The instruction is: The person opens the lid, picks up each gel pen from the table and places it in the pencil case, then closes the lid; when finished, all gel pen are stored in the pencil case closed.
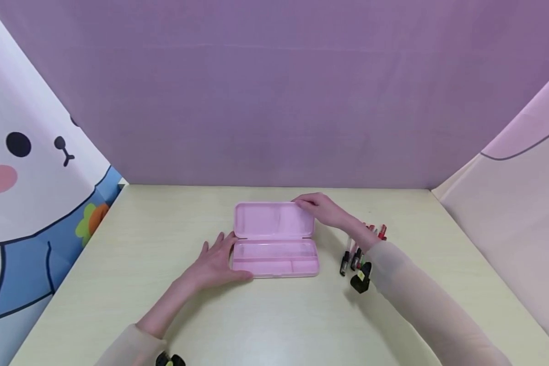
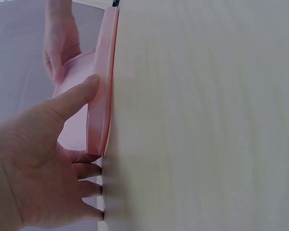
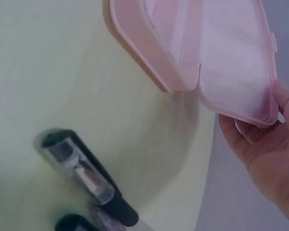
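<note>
A pink pencil case [image 1: 274, 267] lies on the table with its lid [image 1: 274, 219] raised; the compartments in its base hold nothing. At the case's left end is my left hand [image 1: 217, 264]. Its thumb lies on the front wall and its index finger against the end, while the other fingertips touch the table, as the left wrist view shows. My right hand [image 1: 322, 208] holds the lid's far right corner. In the right wrist view its thumb is on the inner side and its fingers are behind the lid [image 3: 236, 62].
Several pens [image 1: 345, 262] lie to the right of the case, partly under my right forearm. Black-capped pens [image 3: 89, 168] show close up in the right wrist view. A purple backdrop [image 1: 274, 101] stands behind the table [image 1: 279, 325], with printed cloths at both sides.
</note>
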{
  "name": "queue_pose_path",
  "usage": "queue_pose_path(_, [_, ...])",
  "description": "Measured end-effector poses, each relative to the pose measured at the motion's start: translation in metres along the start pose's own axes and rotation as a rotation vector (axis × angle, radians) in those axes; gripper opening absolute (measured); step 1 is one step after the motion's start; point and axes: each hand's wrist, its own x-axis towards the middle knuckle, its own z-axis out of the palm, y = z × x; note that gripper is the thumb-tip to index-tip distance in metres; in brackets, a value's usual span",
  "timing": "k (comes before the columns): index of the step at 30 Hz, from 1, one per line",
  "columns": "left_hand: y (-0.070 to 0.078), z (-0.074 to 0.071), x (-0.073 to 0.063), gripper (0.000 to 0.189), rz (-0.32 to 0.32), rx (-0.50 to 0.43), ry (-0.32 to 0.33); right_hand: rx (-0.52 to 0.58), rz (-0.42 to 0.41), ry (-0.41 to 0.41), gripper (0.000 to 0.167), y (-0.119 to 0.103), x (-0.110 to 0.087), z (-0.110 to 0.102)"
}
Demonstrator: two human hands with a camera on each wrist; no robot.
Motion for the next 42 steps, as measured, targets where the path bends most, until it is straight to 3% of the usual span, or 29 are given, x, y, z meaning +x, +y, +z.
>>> queue_pose_path(10, [0.001, -0.006, -0.003, 0.093, 0.026, -0.014, -0.041, 0.063, 0.036, -0.011, 0.038, 0.000, -0.008, -0.004])
queue_pose_path(19, [0.000, -0.008, -0.003, 0.099, 0.015, -0.012, -0.059, 0.129, 0.006, 0.032, 0.038, -0.001, -0.023, -0.013])
queue_pose_path(23, [0.004, -0.010, -0.005, 0.101, 0.010, -0.014, -0.073, 0.142, 0.015, 0.095, 0.042, 0.000, -0.040, -0.024])
queue_pose_path(34, [0.009, -0.016, -0.011, 0.099, 0.008, 0.029, -0.107, 0.045, 0.107, 0.292, 0.049, 0.010, -0.099, -0.049])
queue_pose_path(42, [0.011, -0.016, -0.013, 0.100, 0.011, 0.025, -0.115, 0.027, 0.187, 0.353, 0.054, 0.028, -0.136, -0.058])
